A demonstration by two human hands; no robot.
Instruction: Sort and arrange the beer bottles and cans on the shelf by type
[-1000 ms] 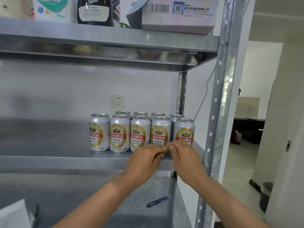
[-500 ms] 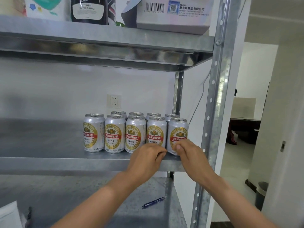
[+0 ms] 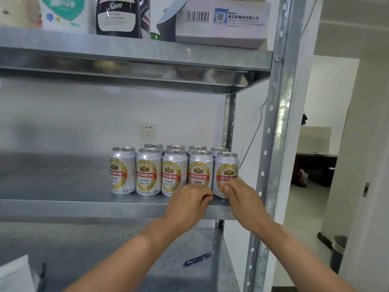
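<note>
**A:** which step is this?

**B:** squaring up the cans (image 3: 174, 171) at the shelf (image 3: 63, 209)'s front right corner. Right hand (image 3: 240, 199) pinches the end can (image 3: 226, 171)'s base. Left hand (image 3: 189, 204) is curled by the next can (image 3: 200, 171), can't tell if it grips. Next up, I'd guess: nudge them flush, gently.

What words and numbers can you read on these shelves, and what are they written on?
"Sam" and "KITCHEN OIL CLEANING": on the dark bottle, top shelf.
"奥克斯集团有限公司": on the white box beside it.
"YAN JING BEER", "燕京啤酒" and "8°P啤酒": on each front beer can.
Barcode digits and small print on the box, the small print on the cans and the green-and-white packet: too small or blurred to read.
</note>
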